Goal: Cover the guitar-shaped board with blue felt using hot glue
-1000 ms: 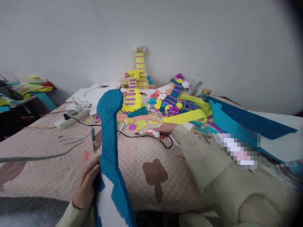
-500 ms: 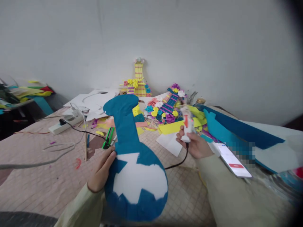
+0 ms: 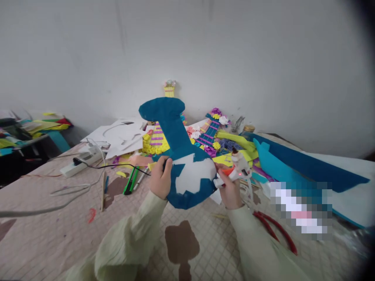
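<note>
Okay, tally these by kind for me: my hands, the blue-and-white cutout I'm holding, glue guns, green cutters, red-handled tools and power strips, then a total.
Left hand and right hand: 2
Blue-and-white cutout: 1
Glue gun: 1
Green cutter: 1
Red-handled tool, partly hidden: 1
Power strip: 1
Total: 7

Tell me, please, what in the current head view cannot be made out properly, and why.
Head view: pixelated object on the right; the mosaic hides its details.
Head view: tall yellow woven piece below its top; mostly covered by the blue shape.
Head view: the blue shape's far side; it faces away.
Head view: clear item at far right; blurred, its outline unclear.
</note>
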`<control>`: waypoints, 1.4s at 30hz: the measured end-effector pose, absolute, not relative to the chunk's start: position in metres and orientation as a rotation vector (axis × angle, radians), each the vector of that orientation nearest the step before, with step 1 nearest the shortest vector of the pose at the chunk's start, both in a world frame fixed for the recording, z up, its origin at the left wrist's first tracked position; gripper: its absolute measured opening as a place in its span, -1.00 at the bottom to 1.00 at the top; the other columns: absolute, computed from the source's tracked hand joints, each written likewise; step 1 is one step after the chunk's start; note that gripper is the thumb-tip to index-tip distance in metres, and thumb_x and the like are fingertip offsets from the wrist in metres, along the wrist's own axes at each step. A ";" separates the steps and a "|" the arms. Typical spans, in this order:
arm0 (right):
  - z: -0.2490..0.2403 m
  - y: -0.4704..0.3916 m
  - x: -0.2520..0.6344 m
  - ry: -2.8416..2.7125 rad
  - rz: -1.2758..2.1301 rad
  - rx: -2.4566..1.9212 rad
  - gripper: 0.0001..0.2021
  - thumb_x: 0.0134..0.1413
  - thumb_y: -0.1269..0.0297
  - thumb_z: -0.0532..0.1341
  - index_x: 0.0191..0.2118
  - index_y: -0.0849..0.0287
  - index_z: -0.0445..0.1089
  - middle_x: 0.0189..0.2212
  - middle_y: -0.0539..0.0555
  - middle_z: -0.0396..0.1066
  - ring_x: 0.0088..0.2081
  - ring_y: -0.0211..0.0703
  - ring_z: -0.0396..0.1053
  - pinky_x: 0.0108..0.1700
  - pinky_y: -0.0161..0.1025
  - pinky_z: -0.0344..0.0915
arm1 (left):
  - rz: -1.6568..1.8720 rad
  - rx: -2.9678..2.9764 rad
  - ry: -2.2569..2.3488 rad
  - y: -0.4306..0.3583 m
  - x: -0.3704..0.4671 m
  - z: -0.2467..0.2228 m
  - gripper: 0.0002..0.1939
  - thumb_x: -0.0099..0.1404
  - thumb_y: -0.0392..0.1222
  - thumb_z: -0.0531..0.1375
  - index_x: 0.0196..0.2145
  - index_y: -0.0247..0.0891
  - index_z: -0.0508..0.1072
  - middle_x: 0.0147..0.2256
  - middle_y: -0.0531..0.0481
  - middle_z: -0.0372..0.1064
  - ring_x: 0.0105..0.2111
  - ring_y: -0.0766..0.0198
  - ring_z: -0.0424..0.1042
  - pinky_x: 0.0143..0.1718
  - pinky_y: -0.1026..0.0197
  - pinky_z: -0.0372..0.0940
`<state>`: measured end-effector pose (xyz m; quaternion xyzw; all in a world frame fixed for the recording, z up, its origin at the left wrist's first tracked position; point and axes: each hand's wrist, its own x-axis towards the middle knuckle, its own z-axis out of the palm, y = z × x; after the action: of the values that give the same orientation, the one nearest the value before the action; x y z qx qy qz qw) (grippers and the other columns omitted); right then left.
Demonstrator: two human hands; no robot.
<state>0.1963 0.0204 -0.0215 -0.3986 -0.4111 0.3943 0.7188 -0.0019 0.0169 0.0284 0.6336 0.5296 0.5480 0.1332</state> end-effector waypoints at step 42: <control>-0.017 0.001 0.199 -0.639 1.076 -1.127 -0.71 -0.50 0.33 0.43 -0.46 0.17 0.45 -0.49 -0.05 0.45 -0.41 -0.31 0.36 -0.41 -0.44 0.29 | 1.550 1.023 0.848 0.003 -0.019 -0.002 -0.89 -0.10 -0.14 0.36 -0.60 -0.20 0.52 -0.66 0.13 0.36 -0.67 0.52 0.22 -0.65 0.44 0.15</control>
<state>0.1995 0.0009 -0.0165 -0.4992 -0.2831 0.4768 0.6658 -0.0187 0.0031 -0.0018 0.4271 0.3541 0.6472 0.5227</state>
